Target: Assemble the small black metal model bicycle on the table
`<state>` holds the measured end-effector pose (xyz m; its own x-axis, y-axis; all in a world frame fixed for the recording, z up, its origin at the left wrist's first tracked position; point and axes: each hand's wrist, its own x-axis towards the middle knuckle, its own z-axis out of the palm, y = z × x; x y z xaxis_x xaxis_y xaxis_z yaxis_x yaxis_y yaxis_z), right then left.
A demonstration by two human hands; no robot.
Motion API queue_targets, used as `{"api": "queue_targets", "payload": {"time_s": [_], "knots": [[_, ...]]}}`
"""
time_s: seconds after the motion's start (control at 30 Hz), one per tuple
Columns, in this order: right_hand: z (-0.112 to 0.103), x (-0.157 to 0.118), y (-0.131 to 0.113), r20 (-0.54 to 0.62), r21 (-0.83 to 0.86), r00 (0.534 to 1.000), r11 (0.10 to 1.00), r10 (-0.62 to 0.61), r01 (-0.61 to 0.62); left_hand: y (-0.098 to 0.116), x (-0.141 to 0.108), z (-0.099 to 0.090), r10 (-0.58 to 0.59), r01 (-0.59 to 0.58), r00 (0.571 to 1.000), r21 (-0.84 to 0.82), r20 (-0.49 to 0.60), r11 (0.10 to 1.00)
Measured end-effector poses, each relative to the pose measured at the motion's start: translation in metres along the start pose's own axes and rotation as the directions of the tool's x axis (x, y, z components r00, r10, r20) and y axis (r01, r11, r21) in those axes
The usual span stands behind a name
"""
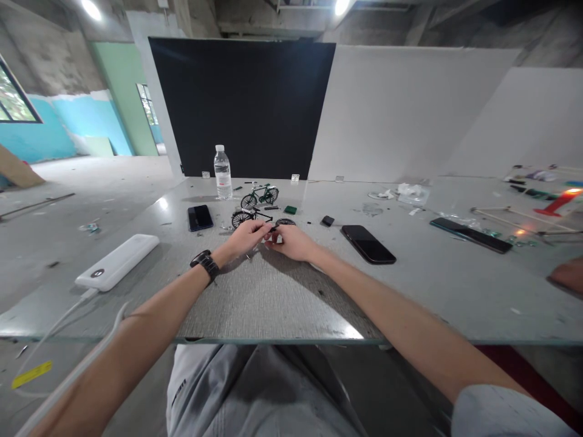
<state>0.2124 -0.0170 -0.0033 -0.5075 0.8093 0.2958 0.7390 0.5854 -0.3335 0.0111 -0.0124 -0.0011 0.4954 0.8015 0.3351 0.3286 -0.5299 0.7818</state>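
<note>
My left hand (248,237) and my right hand (291,241) meet at the middle of the table, fingertips closed round a small dark piece (273,229) too small to name. Just behind them lies a black miniature bicycle (243,216), partly covered by my fingers, with one wheel (285,222) showing beyond my right hand. Farther back a green miniature bicycle (260,196) stands upright. Near it are a small green block (290,210) and a thin dark strip (271,207). A black watch (206,263) is on my left wrist.
A water bottle (223,173) stands behind on the left, near a phone (200,218). A white power bank (117,262) with a cable lies left. Right are a small black block (327,221), a phone (368,244), another dark phone (470,235) and a person's hand (567,277).
</note>
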Motion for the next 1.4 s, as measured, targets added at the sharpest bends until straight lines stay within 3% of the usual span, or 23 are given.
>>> {"api": "queue_targets", "payload": {"time_s": [0.43, 1.4], "knots": [[0.001, 0.0, 0.002, 0.035, -0.025, 0.999, 1.0, 0.017, -0.016, 0.011, -0.003, -0.001, 0.013, -0.014, 1.0, 0.053, 0.02, 0.998], [0.006, 0.002, 0.008, -0.006, 0.019, 0.999, 0.999, -0.043, 0.043, 0.006, -0.001, 0.0, 0.072, -0.072, 0.997, 0.105, 0.001, 0.992]]}}
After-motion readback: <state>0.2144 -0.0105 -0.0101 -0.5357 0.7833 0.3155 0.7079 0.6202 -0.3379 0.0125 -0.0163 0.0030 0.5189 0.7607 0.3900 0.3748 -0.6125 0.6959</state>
